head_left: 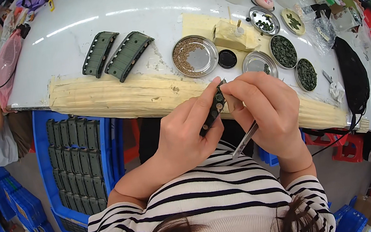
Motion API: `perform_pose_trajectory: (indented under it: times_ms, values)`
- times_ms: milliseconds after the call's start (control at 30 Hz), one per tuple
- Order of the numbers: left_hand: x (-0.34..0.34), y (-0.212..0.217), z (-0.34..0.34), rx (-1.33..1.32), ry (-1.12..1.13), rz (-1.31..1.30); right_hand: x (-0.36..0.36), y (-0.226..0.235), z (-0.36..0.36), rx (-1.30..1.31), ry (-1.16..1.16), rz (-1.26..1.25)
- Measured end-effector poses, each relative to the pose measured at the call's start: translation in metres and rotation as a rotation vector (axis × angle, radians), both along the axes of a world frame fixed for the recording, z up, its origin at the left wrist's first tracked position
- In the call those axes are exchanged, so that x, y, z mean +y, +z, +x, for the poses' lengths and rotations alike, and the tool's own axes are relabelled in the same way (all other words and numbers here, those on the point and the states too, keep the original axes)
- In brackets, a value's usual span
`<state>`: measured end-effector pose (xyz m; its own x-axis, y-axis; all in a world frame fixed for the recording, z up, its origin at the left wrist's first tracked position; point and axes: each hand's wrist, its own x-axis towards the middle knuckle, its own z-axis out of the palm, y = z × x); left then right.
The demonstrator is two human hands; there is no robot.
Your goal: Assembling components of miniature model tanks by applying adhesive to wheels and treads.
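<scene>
My left hand is closed round a dark green curved plastic part, held up in front of my chest near the table edge. Small round brass-coloured spots show along the part's side. My right hand has thumb and forefinger pinched at the part's upper end; whatever small thing may be between those fingertips is hidden. Metal tweezers are tucked in the same hand and stick out below the palm. Two similar green curved parts lie on the table at the left.
Round metal dishes hold brass-coloured bits and dark green pieces. Beside them are a black round lid and a yellowish block. Yellow tape covers the table edge. A blue crate of green parts stands below left.
</scene>
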<state>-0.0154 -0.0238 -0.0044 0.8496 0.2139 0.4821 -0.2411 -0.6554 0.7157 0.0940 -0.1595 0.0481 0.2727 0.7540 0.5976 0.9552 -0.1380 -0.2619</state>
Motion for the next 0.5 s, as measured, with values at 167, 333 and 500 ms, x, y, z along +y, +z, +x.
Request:
perform_pose_trajectory:
  times_ms: [167,333,500]
  values:
    - [-0.0002,-0.0007,0.0009,-0.031,0.009,0.026,-0.0001,-0.0023,0.0025,0.089,0.052,0.002]
    - [-0.0006,-0.0010,0.0011,0.010,-0.009,-0.009,0.0003,-0.0038,0.0025,0.073,0.056,-0.041]
    - [0.0031,0.0012,0.0018,0.070,-0.067,-0.155,0.0017,-0.0015,0.0060,0.116,0.090,0.007]
